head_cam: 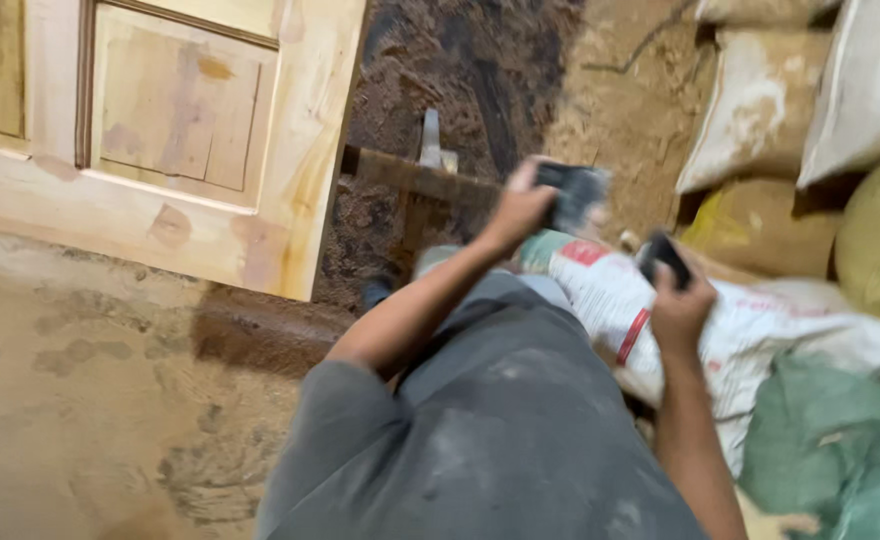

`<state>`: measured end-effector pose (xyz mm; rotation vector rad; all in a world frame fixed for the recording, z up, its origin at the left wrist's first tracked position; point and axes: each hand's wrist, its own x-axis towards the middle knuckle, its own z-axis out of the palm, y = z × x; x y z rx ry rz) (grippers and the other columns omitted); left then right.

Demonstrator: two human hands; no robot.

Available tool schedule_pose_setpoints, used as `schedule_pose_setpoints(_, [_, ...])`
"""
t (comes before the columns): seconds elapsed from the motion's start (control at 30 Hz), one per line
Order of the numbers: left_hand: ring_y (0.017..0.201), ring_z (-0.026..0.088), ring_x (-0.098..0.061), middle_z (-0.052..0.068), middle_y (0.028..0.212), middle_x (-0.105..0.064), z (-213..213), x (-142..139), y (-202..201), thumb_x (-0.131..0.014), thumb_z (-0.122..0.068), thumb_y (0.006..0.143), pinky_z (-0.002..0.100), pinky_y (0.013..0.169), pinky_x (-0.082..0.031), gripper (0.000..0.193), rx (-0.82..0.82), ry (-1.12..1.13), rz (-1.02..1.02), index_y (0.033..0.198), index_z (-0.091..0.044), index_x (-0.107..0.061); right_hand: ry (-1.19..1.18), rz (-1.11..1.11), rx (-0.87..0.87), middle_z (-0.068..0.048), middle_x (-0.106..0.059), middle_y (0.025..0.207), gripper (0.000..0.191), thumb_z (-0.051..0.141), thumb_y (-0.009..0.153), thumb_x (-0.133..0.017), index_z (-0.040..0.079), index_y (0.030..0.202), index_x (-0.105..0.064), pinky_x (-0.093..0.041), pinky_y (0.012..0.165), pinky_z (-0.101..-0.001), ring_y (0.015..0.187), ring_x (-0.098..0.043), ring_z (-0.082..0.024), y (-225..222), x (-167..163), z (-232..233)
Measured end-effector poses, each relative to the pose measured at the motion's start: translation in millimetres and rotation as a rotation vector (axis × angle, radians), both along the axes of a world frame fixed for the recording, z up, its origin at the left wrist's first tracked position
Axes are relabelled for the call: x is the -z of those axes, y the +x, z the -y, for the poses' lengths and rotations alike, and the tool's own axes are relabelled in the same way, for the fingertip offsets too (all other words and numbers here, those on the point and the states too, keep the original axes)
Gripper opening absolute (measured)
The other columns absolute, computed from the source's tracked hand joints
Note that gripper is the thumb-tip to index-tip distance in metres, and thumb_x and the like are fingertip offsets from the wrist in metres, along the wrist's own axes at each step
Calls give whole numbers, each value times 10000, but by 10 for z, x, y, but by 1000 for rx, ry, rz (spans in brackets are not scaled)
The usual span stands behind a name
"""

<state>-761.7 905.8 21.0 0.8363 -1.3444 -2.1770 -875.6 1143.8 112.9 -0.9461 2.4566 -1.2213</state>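
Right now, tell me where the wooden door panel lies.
In the head view, the wooden door panel fills the upper left, on the sawdust floor, left of the left hand.

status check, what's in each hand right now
Left hand grips a blurred dark object. Right hand grips a small black object. White printed sack lies beneath.
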Motion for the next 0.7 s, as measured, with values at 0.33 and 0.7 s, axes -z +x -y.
schedule_pose_setpoints(0.33, [873,207,-717,126,951,-739,23,6,-1568,-577,-86,844,348,813,-586,327,234,-190,-68,1164,-56,-639,308,-348,-414,-184,-714,1242,282,-29,1056,-616,37,1315,-704,-557,1023,-365,1147,-712,-318,-1293,-1039,518])
schedule_pose_setpoints(0.7, [838,213,-705,134,925,-724,1581,-4,-2217,-517,-78,856,353,765,-594,310,-111,-187,20,1150,-39,-606,353,-414,-843,-91,-744,1244,420,23,953,-703,186,1338,-737,-575,829,-401,970,-704,-318,-2429,-755,2821])
